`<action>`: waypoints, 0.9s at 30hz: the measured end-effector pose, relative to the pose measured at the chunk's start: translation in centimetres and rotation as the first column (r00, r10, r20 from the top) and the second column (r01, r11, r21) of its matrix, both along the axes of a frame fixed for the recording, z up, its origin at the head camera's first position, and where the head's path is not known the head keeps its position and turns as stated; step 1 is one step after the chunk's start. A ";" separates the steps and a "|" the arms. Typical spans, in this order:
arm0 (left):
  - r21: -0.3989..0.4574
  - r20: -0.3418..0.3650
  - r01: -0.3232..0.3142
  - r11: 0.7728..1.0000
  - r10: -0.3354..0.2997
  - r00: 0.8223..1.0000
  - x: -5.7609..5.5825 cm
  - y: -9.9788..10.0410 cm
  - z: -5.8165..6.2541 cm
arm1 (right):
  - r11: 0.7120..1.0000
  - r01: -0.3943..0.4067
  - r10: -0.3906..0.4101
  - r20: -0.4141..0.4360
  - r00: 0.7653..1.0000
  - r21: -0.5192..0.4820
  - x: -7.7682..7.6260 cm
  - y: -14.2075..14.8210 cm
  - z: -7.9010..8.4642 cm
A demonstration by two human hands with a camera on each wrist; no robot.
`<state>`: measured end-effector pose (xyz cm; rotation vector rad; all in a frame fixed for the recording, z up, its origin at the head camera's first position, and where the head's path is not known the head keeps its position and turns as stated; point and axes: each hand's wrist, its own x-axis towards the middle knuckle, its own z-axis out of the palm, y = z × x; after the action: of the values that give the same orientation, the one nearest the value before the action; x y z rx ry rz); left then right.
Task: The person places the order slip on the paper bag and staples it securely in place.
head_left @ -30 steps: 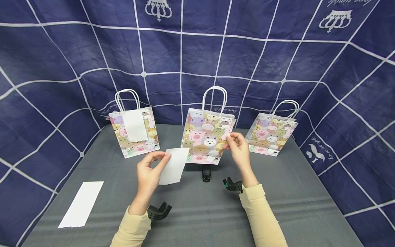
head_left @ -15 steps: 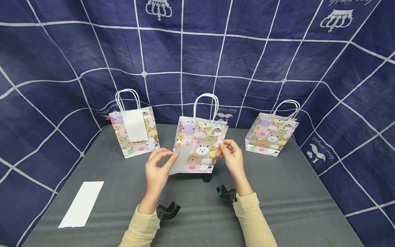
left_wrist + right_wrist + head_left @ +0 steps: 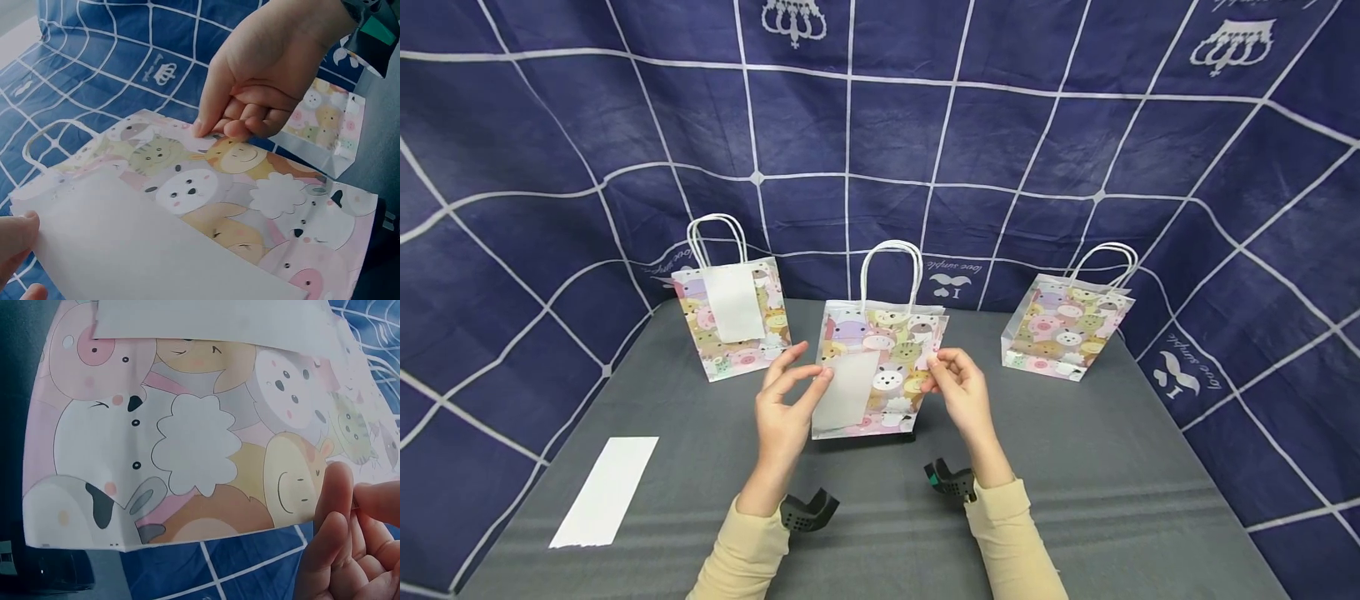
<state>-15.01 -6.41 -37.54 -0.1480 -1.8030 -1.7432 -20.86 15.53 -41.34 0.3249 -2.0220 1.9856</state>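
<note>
The middle animal-print paper gift bag (image 3: 891,333) tilts back in front of me, its white twisted handles (image 3: 891,250) upright. My right hand (image 3: 958,392) pinches its right edge between thumb and curled fingers. My left hand (image 3: 790,408) pinches the left edge of a blank white paper slip (image 3: 846,392) between thumb and forefinger, at the bag's left side. That slip overlaps the bag's lower left front, and in the left wrist view the thumb (image 3: 22,231) presses right at the slip's edge. The right wrist view shows the slip (image 3: 212,319) across the print.
Another gift bag (image 3: 696,321) with a white slip (image 3: 733,302) on its front stands at the back left. A plain third bag (image 3: 1060,329) leans at the back right. A loose white slip (image 3: 606,492) lies front left on the grey table (image 3: 1097,500).
My right hand has drawn the middle bag nearer and leftward, over the small black device. My left hand has moved right and brought its slip against the bag's front.
</note>
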 end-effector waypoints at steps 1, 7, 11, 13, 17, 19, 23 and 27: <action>0.003 -0.006 0.003 1.000 -0.003 1.000 0.0 0.0 -0.1 | 1.000 -0.001 0.001 0.000 1.000 0.005 0.0 0.0 0.0; 0.035 -0.023 0.035 0.999 -0.034 0.999 -1.1 -0.4 -2.1 | 0.999 -0.042 0.042 -0.002 0.999 0.006 0.4 -0.4 0.1; 0.067 -0.031 0.052 0.996 -0.050 0.998 -1.7 -0.7 -3.3 | 0.996 -0.083 0.083 -0.017 0.996 0.015 0.6 -0.8 0.0; 0.077 -0.042 0.054 0.996 -0.051 0.998 -1.7 -0.8 -3.3 | 0.995 -0.099 0.099 -0.017 0.995 0.025 0.6 -0.9 -0.1; 0.092 -0.069 0.023 0.995 -0.017 0.997 -1.3 -0.7 -2.8 | 0.990 -0.138 0.138 -0.013 0.990 0.035 0.6 -1.1 -0.3; 0.103 -0.083 -0.004 0.995 0.013 0.996 -1.0 -0.5 -2.3 | 0.986 -0.160 0.161 -0.012 0.987 0.050 0.6 -1.2 -0.5; 0.114 -0.093 -0.067 0.991 0.078 0.993 -0.6 -0.3 -1.9 | 0.974 -0.208 0.208 0.008 0.978 0.094 0.6 -1.2 -0.6; 0.126 -0.099 -0.120 0.985 0.132 0.986 -0.8 0.2 -2.3 | 0.957 -0.261 0.256 0.052 0.965 0.123 0.7 -1.4 -0.5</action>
<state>-15.78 -6.25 -39.85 -0.0746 -1.5922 -1.7149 -20.15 14.16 -41.84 0.6164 -2.2352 2.0218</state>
